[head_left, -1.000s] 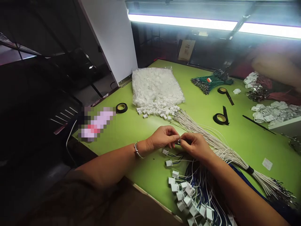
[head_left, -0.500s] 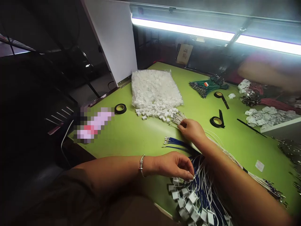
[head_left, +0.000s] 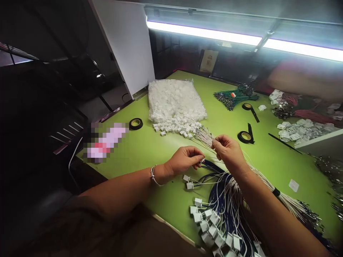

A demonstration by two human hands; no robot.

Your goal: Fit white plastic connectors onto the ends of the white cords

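Observation:
My left hand (head_left: 186, 159) is closed in a pinch on a small white connector (head_left: 202, 161), just over the ends of the blue wires (head_left: 211, 165). My right hand (head_left: 227, 148) pinches at the near side of the fanned bundle of white wires (head_left: 203, 135); the wire between its fingertips is too fine to make out clearly. Two white connectors (head_left: 189, 185) on wires lie below my left hand. Farther down, a cluster of wired connectors (head_left: 214, 228) hangs together at the table's near edge, with blue and white wires running up beneath my right forearm.
Loose white connectors (head_left: 177, 125) lie before a clear bag (head_left: 174, 98) full of them. Black tape rolls (head_left: 136, 124) rest on the green table (head_left: 155, 153) left and right. Green wires (head_left: 235, 96) lie at the back; another person's arm (head_left: 302, 78) shows beyond.
My left hand has moved up and away from the connector cluster to the blue wire ends. My right hand has shifted slightly right, off the white wire tips.

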